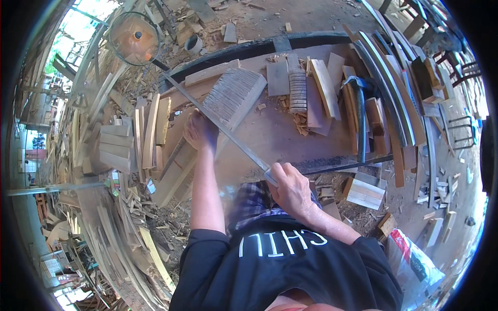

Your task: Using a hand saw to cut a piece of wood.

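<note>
A long, narrow metal blade (236, 137) runs slantwise across the work table, from near my lap to the far left. My right hand (293, 189) is closed round its near end, at a pale grey handle. Beside the blade's middle, my left hand (201, 130) is curled over wood; what its fingers hold is hidden. Just past the blade lies a thick wooden block (236, 93) with many close parallel grooves on top. Another wooden piece (179, 168) stretches from under my left hand toward my lap.
On the table (270, 132), a grooved wood strip (298, 90), several boards and a hammer (360, 114) lie to the right. Wood pieces (116, 147) are stacked at left. A round fan (136, 39) stands far left. A plastic sack (415, 269) sits at lower right.
</note>
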`<state>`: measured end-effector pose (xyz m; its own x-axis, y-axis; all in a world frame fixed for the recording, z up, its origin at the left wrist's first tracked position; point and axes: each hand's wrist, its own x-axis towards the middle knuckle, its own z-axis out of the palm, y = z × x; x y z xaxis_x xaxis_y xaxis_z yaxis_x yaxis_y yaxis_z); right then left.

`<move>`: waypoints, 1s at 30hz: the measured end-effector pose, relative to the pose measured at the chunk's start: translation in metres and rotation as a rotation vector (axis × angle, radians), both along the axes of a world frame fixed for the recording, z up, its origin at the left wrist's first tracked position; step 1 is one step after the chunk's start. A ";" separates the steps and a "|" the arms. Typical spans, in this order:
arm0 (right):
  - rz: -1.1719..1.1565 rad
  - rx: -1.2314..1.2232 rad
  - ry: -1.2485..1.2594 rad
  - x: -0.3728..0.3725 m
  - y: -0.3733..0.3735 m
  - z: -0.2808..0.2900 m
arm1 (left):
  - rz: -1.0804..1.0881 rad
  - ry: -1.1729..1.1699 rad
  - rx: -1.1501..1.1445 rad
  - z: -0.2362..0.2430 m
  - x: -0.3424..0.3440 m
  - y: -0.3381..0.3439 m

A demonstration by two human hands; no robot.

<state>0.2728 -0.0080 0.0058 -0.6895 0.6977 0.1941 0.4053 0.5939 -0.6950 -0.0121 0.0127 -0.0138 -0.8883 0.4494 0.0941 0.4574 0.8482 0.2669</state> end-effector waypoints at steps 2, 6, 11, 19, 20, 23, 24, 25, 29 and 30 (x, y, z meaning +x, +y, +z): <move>0.005 0.004 0.001 0.002 -0.002 0.002 | -0.039 0.137 0.069 0.000 0.001 -0.003; 0.017 -0.017 -0.005 0.001 -0.005 -0.002 | -0.074 0.257 0.099 -0.008 -0.003 -0.009; -0.004 -0.053 0.048 0.001 -0.003 -0.007 | -0.068 0.111 0.065 0.005 0.005 -0.007; 0.021 -0.009 0.007 -0.014 -0.002 -0.011 | -0.103 0.093 0.074 -0.008 -0.010 -0.011; 0.019 -0.016 0.006 -0.011 -0.003 -0.009 | -0.112 0.081 0.113 -0.009 -0.011 -0.013; 0.035 -0.036 0.030 0.000 -0.003 -0.005 | -0.123 0.092 0.054 0.002 -0.003 -0.008; 0.031 -0.047 0.029 0.000 -0.002 -0.005 | -0.126 0.089 0.052 0.004 -0.001 -0.006; 0.029 -0.060 0.029 0.000 -0.003 -0.005 | -0.121 0.100 0.036 0.007 0.001 -0.005; 0.024 -0.091 -0.021 -0.011 0.001 0.002 | -0.071 0.127 0.033 0.007 0.000 -0.003; 0.023 -0.091 -0.019 -0.008 0.001 0.003 | -0.072 0.129 0.034 0.009 0.001 -0.003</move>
